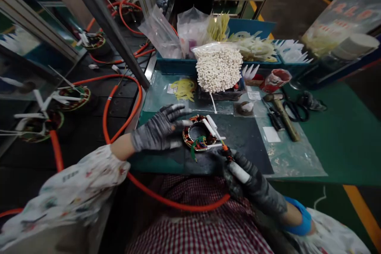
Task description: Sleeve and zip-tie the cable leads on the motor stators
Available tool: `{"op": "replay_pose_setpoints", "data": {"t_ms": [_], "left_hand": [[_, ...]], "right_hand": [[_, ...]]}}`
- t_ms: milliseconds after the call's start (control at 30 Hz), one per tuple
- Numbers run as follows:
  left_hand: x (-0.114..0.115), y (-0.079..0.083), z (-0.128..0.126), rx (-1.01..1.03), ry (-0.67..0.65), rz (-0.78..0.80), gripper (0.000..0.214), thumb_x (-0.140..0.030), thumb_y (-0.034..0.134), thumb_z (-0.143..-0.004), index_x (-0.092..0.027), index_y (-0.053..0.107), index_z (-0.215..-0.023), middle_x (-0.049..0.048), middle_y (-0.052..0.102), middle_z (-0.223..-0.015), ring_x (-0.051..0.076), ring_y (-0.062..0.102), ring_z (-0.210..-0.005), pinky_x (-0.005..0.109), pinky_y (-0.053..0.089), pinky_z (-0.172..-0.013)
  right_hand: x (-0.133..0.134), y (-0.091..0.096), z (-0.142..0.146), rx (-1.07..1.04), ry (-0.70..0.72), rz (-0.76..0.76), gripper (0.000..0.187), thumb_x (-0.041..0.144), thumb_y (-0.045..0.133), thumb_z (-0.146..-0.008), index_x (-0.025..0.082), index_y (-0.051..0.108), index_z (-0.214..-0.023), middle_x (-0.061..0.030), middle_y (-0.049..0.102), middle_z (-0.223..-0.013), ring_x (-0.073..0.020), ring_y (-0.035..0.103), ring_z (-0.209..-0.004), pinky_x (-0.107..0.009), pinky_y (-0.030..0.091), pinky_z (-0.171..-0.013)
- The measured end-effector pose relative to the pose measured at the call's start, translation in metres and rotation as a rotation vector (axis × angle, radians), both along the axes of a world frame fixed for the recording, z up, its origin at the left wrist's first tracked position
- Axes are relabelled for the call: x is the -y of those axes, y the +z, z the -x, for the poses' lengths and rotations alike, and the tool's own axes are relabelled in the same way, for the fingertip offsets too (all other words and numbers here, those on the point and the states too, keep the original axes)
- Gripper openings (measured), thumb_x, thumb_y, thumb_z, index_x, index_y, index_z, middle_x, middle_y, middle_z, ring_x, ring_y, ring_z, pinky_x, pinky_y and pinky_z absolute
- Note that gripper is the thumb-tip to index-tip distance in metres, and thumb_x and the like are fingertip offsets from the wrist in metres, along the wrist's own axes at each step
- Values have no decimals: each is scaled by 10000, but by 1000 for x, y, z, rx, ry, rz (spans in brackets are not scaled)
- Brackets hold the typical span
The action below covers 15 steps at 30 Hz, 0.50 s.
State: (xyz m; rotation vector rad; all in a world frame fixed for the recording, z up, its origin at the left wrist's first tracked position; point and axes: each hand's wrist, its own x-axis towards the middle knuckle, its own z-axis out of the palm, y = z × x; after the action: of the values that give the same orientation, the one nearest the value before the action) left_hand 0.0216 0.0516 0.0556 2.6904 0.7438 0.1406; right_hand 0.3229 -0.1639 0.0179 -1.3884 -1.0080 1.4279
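Observation:
A ring-shaped motor stator [187, 137] with copper windings, white sleeves and thin coloured wires lies on the dark mat in front of me. My left hand [162, 129], in a grey striped glove, has its fingers stretched out at the stator's left rim; whether they touch it I cannot tell. To the right of the stator, my right hand [248, 176], gloved too, is closed around the end of a thick orange cable [178, 206] that carries a white sleeve [239, 172]. From the cable end, thin wires reach toward the stator's white sleeves. The cable loops across my lap.
A bag of small white beads [218, 67] stands behind the mat [250, 139]. Yellow strips [184, 88] lie to its left. A hammer [284, 117], black scissors [296, 110] and a red cup [276, 80] are at the right. More wired stators [71, 97] sit on the left.

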Motion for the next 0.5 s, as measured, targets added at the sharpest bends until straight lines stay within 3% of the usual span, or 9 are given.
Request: {"op": "replay_pose_setpoints", "data": {"t_ms": [67, 133, 233, 333, 400, 500], "left_hand": [[-9, -5, -15, -86, -100, -8, 441, -366, 756, -990, -298, 791, -1424, 61, 615, -1752, 340, 401, -1757, 670, 166, -1487], [0, -13, -28, -166, -96, -2, 375, -327, 749, -1014, -333, 807, -1385, 35, 662, -1709, 315, 472, -1718, 657, 169, -1491], [34, -24, -37, -200, 63, -36, 319, -374, 776, -1035, -300, 826, -1341, 77, 783, -1530, 335, 620, -1586, 648, 310, -1460], [74, -32, -32, -133, 232, -152, 319, -402, 741, -1082, -197, 830, -1310, 158, 842, -1314, 373, 757, -1358, 667, 504, -1342], [92, -36, -23, -84, 280, -217, 305, -419, 696, -1118, -185, 841, -1248, 147, 857, -1191, 348, 805, -1191, 621, 610, -1232], [103, -40, -6, -81, 265, -209, 321, -442, 621, -1163, -239, 869, -1149, 91, 867, -1111, 316, 810, -1126, 550, 661, -1141]], "right_hand": [[-8, -5, -5, -62, 17, 40, 659, 746, 774, -986, 325, 772, -1493, 31, 644, -606, -171, 548, -425, -304, 534, -410], [-17, -12, -13, -32, 29, -2, 647, 715, 746, -1016, 322, 746, -1530, 39, 635, -609, -167, 528, -426, -307, 531, -421], [-40, -23, -20, 127, 15, -144, 538, 632, 667, -1085, 308, 740, -1508, 8, 717, -721, -190, 627, -520, -337, 607, -508], [-76, -34, -12, 240, -42, -263, 399, 576, 698, -1071, 307, 750, -1360, -51, 819, -1054, -233, 793, -880, -427, 727, -862], [-101, -41, -1, 307, -66, -374, 306, 534, 694, -1079, 294, 721, -1267, -64, 811, -1174, -248, 797, -1064, -471, 700, -1051], [-126, -48, 12, 376, -63, -516, 217, 470, 651, -1099, 290, 694, -1213, -62, 800, -1145, -249, 790, -1079, -473, 688, -1088]]}}
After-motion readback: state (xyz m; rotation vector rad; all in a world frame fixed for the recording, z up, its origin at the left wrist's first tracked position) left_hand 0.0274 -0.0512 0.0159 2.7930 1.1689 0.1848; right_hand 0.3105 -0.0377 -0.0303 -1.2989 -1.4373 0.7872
